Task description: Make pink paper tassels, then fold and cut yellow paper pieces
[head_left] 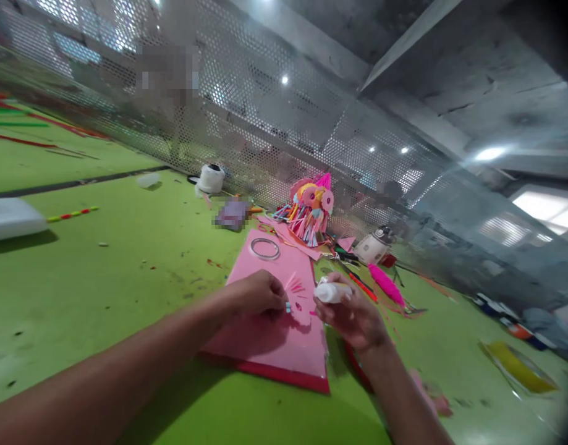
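My right hand [351, 315] grips a small white squeeze bottle [332, 292], tilted so that its tip points left. Over a pink sheet [274, 337] with a red front edge, my left hand [265, 295] is closed with the fingertips pinched. What it pinches, if anything, is too small to make out. Beside those fingertips lie a pink paper cut-out [301, 314] with a ragged edge, small light-blue bits [288, 306] and thin pink strips [295, 284]. A silver ring [264, 248] rests at the sheet's far end.
A colourful paper figure with fringes [311, 207] stands behind the sheet, near a perforated metal partition [246, 111]. White containers [211, 179] and a magenta fuzzy bundle [385, 285] are around it. On the left is a white box [12, 219]; a yellow-edged roll [520, 366] lies right.
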`<state>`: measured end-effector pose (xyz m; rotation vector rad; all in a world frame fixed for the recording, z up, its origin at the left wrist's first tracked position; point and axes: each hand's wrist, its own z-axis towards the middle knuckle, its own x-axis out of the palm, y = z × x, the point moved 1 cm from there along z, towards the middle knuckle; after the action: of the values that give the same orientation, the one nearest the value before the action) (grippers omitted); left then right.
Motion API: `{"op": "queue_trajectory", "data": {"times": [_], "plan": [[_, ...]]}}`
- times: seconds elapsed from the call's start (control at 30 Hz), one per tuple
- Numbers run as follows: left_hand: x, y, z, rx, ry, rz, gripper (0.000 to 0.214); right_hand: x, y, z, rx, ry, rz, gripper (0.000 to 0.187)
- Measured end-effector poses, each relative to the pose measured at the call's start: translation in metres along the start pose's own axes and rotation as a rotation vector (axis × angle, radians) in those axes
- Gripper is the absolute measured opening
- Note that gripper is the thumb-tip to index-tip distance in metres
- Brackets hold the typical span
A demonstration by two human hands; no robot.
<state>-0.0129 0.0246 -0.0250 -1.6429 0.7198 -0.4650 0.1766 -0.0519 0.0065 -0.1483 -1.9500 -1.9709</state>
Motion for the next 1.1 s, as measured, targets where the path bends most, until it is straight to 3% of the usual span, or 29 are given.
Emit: {"op": "queue_trajectory", "data": {"times": [0.43,0.7,0.93,1.1], "plan": [[-0.001,0.000,0.003,-0.041,0.042,0.058,0.021,-0.009,-0.010,0.003,0.003,0.044,0.077,0.037],[0.003,0.004,0.004,-0.026,0.032,0.084,0.019,-0.008,-0.009,0.004,-0.018,0.038,0.074,0.034],[0.002,0.002,0.003,-0.016,0.051,0.002,0.015,-0.013,-0.013,0.004,-0.008,0.065,0.012,0.035],[0.002,-0.008,-0.003,-0.076,0.031,-0.121,0.011,-0.017,-0.009,0.003,-0.078,-0.028,-0.170,0.033]]}}
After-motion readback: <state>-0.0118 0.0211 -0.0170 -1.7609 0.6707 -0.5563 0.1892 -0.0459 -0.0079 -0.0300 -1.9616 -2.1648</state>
